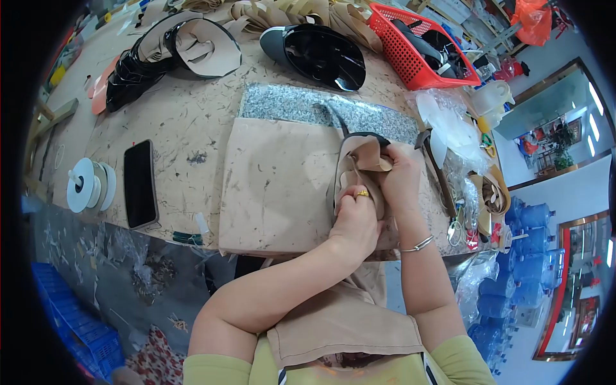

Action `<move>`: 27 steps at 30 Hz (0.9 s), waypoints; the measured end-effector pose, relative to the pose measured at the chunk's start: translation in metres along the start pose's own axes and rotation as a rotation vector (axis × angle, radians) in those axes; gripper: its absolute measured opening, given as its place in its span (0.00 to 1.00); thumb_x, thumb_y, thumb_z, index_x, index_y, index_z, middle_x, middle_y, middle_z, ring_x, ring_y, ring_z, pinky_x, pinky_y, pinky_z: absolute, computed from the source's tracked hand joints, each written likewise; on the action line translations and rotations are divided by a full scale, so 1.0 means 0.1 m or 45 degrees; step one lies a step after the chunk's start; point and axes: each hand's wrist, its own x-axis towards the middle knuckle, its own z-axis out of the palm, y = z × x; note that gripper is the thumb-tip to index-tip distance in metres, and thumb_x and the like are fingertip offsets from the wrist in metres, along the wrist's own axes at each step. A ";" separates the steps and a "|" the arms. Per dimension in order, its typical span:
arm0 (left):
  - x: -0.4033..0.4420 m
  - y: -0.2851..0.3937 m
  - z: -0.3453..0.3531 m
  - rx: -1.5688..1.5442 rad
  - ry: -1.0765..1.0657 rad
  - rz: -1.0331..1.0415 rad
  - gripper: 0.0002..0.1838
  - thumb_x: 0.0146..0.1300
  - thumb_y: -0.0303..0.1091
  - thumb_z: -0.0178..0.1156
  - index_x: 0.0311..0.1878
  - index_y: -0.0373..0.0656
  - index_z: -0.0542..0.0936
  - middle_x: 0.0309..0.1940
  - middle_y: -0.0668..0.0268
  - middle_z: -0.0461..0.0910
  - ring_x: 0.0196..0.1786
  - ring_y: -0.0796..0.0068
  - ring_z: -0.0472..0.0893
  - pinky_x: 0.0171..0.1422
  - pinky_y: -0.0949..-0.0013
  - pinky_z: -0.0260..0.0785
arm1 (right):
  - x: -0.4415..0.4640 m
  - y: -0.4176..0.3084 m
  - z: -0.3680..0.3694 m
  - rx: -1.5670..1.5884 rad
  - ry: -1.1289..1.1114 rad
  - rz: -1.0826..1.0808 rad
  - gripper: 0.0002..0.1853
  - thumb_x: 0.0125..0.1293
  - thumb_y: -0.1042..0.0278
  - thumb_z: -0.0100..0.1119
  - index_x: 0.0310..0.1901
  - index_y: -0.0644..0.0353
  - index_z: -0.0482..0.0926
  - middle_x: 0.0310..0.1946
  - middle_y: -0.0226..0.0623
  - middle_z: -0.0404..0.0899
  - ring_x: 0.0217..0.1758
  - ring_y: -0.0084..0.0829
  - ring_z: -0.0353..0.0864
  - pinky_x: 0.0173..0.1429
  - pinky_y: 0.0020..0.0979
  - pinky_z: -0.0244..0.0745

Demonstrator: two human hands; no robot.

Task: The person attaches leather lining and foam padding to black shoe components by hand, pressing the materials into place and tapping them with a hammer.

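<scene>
Head view: the beige-lined piece (348, 178) lies on the right part of the board (276, 186); my right hand (403, 174) has its fingers clamped on the piece's upper right edge; my left hand (356, 219) has its fingers curled against the lining (369, 155), tips hidden, so I cannot tell their grip; uneven pulling could crease the lining; weak left pressure could let the piece slide across the board.

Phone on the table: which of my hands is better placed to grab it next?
Probably your left hand: it's nearer the phone, while your right hand is farther across. Both are on the tan-lined piece.
</scene>
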 end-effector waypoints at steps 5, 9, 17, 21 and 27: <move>0.07 0.05 -0.05 0.044 -0.016 -0.087 0.35 0.63 0.61 0.51 0.49 0.30 0.78 0.60 0.44 0.72 0.48 0.59 0.72 0.44 0.66 0.68 | 0.30 0.09 -0.21 -0.068 -0.351 0.260 0.09 0.50 0.73 0.63 0.35 0.62 0.84 0.31 0.49 0.83 0.36 0.45 0.84 0.41 0.37 0.76; 0.08 -0.03 -0.07 0.046 -0.015 -0.085 0.45 0.57 0.67 0.54 0.57 0.27 0.73 0.65 0.39 0.65 0.51 0.59 0.74 0.44 0.69 0.71 | 0.38 0.04 -0.21 -0.239 -0.417 0.322 0.10 0.48 0.75 0.59 0.35 0.60 0.85 0.31 0.50 0.83 0.38 0.47 0.83 0.43 0.40 0.77; 0.19 -0.17 -0.02 -0.295 -0.246 -0.085 0.53 0.49 0.73 0.57 0.63 0.30 0.70 0.66 0.48 0.65 0.54 0.66 0.73 0.48 0.70 0.70 | 0.16 0.08 -0.07 -0.259 -0.080 -0.190 0.05 0.50 0.74 0.61 0.30 0.62 0.82 0.29 0.48 0.81 0.36 0.49 0.80 0.40 0.41 0.75; -0.55 -0.39 0.26 -0.373 0.325 -0.007 0.52 0.54 0.70 0.56 0.67 0.32 0.63 0.67 0.51 0.63 0.64 0.61 0.68 0.67 0.64 0.58 | -0.12 0.11 -0.23 -0.037 -0.100 -0.251 0.08 0.49 0.74 0.65 0.32 0.63 0.79 0.26 0.46 0.78 0.33 0.48 0.78 0.38 0.39 0.75; -0.82 -0.84 0.08 -0.599 0.193 0.152 0.43 0.59 0.62 0.57 0.67 0.35 0.64 0.68 0.51 0.63 0.74 0.54 0.56 0.76 0.53 0.45 | -0.59 -0.34 -0.26 0.276 0.270 -0.294 0.16 0.46 0.75 0.71 0.40 0.58 0.80 0.36 0.37 0.77 0.35 0.41 0.78 0.37 0.37 0.74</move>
